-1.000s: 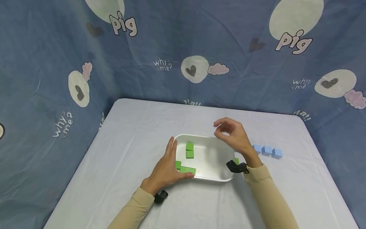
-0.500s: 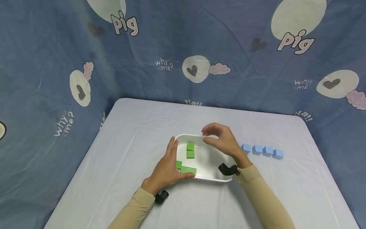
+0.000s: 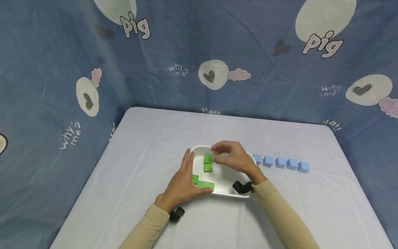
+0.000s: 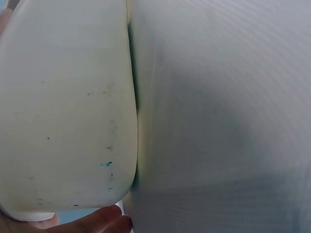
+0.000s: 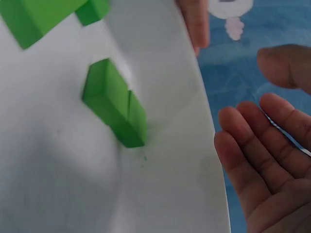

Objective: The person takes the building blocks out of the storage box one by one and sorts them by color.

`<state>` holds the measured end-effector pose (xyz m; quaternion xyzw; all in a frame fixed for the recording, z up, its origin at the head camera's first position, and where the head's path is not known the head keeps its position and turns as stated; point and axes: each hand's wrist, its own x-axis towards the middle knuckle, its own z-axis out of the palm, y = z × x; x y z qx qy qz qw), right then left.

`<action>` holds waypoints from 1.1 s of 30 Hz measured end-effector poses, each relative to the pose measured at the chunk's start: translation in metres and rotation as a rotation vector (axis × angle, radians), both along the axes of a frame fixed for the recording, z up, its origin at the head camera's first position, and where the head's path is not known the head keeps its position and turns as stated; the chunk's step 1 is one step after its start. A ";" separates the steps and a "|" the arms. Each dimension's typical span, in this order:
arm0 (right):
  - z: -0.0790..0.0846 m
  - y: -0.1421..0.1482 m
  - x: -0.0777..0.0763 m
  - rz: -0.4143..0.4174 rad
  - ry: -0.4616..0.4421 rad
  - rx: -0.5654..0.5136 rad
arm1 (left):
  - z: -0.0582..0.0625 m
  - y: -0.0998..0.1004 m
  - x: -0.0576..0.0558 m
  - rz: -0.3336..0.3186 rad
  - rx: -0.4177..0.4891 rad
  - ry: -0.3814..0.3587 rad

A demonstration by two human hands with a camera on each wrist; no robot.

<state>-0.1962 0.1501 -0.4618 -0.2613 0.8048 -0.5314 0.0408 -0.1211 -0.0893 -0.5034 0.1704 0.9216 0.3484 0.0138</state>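
A white plastic tray sits mid-table with several green blocks inside. Two small green blocks lie end to end toward the far left; a longer green block lies by the near wall. My left hand grips the tray's left side, thumb over the near rim and fingers along the far-left wall. The left wrist view shows the tray's marked outer wall. My right hand hovers over the tray's far side beside the two small blocks, fingers bent and apart from the thumb, holding nothing.
Several light blue cubes stand in a row on the table right of the tray. A white cloth covers the table. A blue printed curtain hangs behind and at the sides.
My right hand has moved left and lower over the tray toward the two small green blocks, uncovering more blue cubes. The left hand has stayed on the tray.
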 end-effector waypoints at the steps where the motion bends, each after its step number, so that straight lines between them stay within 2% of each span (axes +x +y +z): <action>1: -0.001 -0.001 0.000 0.007 -0.006 -0.001 | 0.000 0.000 0.000 -0.001 0.001 0.002; 13: -0.008 -0.007 -0.001 0.076 -0.017 0.030 | 0.002 0.000 -0.001 -0.004 -0.001 0.014; 20: -0.013 -0.008 -0.002 0.135 -0.011 0.105 | 0.001 0.000 -0.001 -0.007 -0.002 0.018; 33: -0.020 -0.008 -0.001 0.180 -0.026 0.203 | 0.001 0.001 0.000 -0.006 -0.006 0.025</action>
